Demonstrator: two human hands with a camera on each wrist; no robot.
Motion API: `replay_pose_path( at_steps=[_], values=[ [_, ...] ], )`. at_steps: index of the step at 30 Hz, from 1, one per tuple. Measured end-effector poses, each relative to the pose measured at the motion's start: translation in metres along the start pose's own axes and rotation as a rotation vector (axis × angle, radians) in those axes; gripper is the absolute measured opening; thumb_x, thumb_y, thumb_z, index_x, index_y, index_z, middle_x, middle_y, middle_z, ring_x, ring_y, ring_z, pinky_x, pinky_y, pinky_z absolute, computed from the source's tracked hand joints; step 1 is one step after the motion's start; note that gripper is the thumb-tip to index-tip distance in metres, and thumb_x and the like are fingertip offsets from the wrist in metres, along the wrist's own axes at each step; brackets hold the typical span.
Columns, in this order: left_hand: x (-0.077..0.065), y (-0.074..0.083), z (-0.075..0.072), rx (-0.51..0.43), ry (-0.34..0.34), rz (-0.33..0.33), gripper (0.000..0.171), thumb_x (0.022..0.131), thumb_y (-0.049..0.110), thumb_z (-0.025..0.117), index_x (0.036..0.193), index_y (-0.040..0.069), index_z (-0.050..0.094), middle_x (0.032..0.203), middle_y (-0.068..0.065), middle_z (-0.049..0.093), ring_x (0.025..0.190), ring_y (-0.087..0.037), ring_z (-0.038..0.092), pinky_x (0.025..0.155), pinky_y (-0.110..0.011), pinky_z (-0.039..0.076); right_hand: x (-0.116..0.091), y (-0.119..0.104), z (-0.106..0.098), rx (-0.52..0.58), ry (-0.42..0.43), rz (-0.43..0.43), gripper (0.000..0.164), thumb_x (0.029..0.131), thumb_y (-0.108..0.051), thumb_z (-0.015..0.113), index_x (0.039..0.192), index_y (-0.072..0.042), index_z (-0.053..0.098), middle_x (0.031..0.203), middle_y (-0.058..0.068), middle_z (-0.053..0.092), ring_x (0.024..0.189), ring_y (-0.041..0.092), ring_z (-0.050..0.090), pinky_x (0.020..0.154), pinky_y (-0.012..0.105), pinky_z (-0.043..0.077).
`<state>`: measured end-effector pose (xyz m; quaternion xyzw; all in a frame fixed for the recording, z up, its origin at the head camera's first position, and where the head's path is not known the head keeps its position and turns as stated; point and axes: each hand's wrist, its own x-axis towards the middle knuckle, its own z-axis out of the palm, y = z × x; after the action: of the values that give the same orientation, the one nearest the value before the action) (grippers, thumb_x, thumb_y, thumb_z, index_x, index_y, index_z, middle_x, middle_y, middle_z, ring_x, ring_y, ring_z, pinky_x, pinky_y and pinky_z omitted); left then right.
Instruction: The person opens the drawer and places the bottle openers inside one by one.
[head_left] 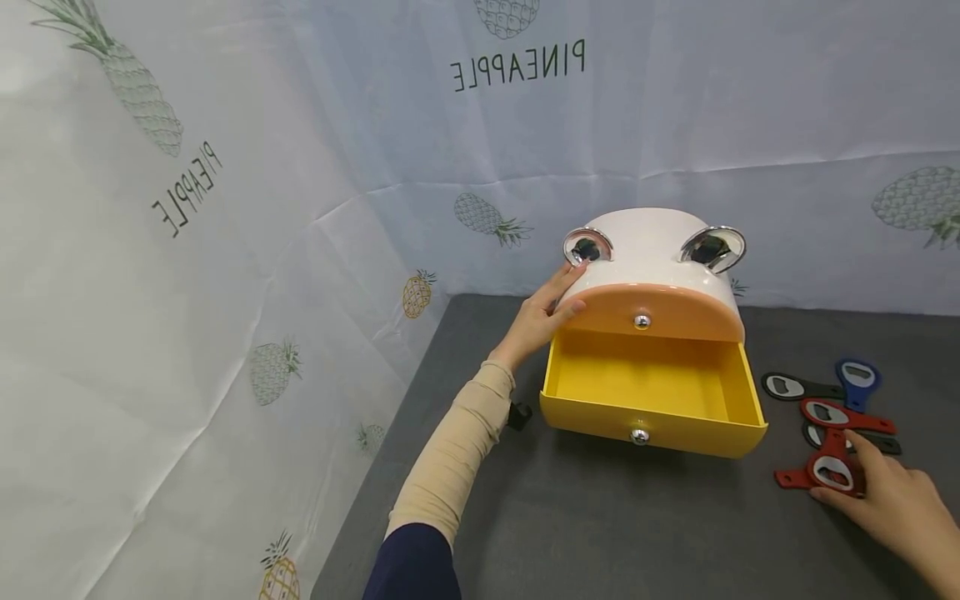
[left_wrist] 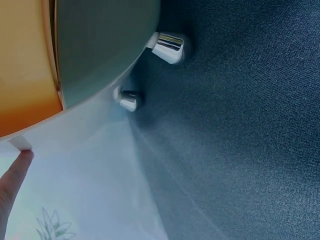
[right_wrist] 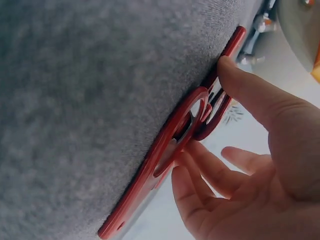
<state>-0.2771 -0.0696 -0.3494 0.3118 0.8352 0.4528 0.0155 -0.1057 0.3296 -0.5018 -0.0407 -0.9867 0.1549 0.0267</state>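
Observation:
A frog-like desk organizer (head_left: 652, 242), white with an orange upper drawer (head_left: 600, 310) and silver-rimmed eyes, stands on the grey table. Its yellow lower drawer (head_left: 652, 437) is pulled out, with nothing inside. My left hand (head_left: 536, 321) rests on the organizer's left side, fingers extended; one fingertip (left_wrist: 22, 162) touches its edge in the left wrist view. Over the bottle openers at the right, my right hand (head_left: 892, 500) pinches a red bottle opener (head_left: 831, 472) between thumb and fingers. Another red bottle opener (right_wrist: 150, 175) lies against it in the right wrist view.
Beside the drawer lie more bottle openers: a blue one (head_left: 858, 377), a black one (head_left: 787, 387) and a red one (head_left: 825, 412). A small black object (head_left: 519, 415) sits near my left forearm. Pineapple-printed curtain (head_left: 375, 275) hangs behind and at the left.

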Motion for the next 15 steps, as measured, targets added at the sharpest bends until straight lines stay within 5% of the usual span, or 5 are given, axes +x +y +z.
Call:
replay_pose_path(
  at_steps=[5, 15],
  values=[
    [-0.002, 0.003, 0.000, 0.008, 0.006, -0.011, 0.062, 0.092, 0.045, 0.047, 0.148, 0.036, 0.024, 0.157, 0.013, 0.013, 0.145, -0.010, 0.017, 0.115, -0.040, 0.029, -0.001, -0.002, -0.001, 0.050, -0.018, 0.045, 0.105, 0.058, -0.027, 0.086, 0.128, 0.026, 0.027, 0.097, 0.045, 0.049, 0.081, 0.056, 0.050, 0.068, 0.060, 0.041],
    [0.014, -0.032, 0.010, 0.036, 0.032, 0.012, 0.059, 0.091, 0.046, 0.048, 0.144, 0.049, 0.021, 0.154, 0.023, 0.011, 0.144, -0.003, 0.016, 0.115, -0.041, 0.029, -0.006, -0.004, -0.010, 0.098, -0.107, 0.146, 0.107, 0.069, -0.041, 0.080, 0.127, 0.030, 0.025, 0.108, 0.048, 0.039, 0.096, 0.058, 0.040, 0.077, 0.064, 0.039]
  ],
)
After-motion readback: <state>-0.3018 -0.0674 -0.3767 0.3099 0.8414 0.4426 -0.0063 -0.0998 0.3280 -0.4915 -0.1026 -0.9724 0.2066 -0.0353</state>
